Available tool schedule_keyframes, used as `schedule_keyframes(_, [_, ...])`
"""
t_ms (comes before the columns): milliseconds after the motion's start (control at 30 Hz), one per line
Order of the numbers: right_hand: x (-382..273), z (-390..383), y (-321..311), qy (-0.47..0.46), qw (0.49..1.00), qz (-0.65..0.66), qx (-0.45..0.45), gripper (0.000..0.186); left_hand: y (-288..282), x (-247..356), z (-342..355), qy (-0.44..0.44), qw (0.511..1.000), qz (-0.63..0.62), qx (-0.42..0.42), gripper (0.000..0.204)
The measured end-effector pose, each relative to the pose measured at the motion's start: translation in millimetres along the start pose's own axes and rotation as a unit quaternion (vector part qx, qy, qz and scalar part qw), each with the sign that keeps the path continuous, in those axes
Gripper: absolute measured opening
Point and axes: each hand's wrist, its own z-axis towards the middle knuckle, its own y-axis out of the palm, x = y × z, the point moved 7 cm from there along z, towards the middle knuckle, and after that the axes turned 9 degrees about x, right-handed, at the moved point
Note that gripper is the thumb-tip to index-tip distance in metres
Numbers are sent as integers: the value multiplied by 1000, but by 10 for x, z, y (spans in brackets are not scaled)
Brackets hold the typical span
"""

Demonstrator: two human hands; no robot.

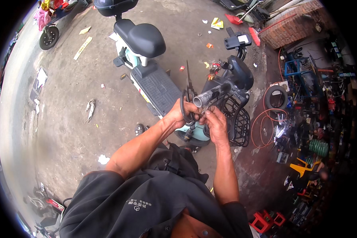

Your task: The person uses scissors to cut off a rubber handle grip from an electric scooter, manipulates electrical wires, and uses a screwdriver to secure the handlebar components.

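Both hands meet just below the open end of a bare handlebar tube (212, 95), which juts from the front of a scooter (156, 85) standing before the person. The left hand (181, 114) has its fingers curled round the dark handles of the scissors (189, 77), whose blades point up and away beside the tube. The right hand (217, 123) has thumb and fingertips pressed together close by the tube's mouth and near the left fingertips; whether they pinch something small, I cannot tell for certain. A black wire basket (238, 137) hangs beyond the right hand, and the scooter's black seat (144, 39) lies farther off, ahead and to the left. On the ground to the right are a loose tyre (267, 99) and an orange hose (252, 129) in loops, with a yellow stool (300, 169) beyond them.
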Motion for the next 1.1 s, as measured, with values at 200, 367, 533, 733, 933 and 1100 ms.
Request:
schedule_keyframes(200, [11, 8, -43, 1, 1000, 28, 5, 11, 27, -4, -3, -17, 998, 38, -40, 25])
schedule_keyframes(367, [8, 52, -144, -5, 1000, 12, 11, 14, 44, -55, 1, -36, 999, 16, -34, 27])
schedule_keyframes(533, [-27, 54, -121, 5, 1000, 12, 5, 14, -52, -162, 67, -61, 997, 9, -38, 26])
schedule_keyframes(733, [-1, 85, -103, 4, 1000, -6, -11, 13, -25, -101, 23, -47, 998, 1, -45, 24])
schedule_keyframes(933, [-57, 33, -72, -32, 997, -60, 33, 10, 64, -11, -17, -9, 999, 25, -43, 20])
schedule_keyframes(1100, [-112, -48, -129, -149, 951, -237, 133, 10, 112, 61, -82, 44, 994, 98, -3, 9])
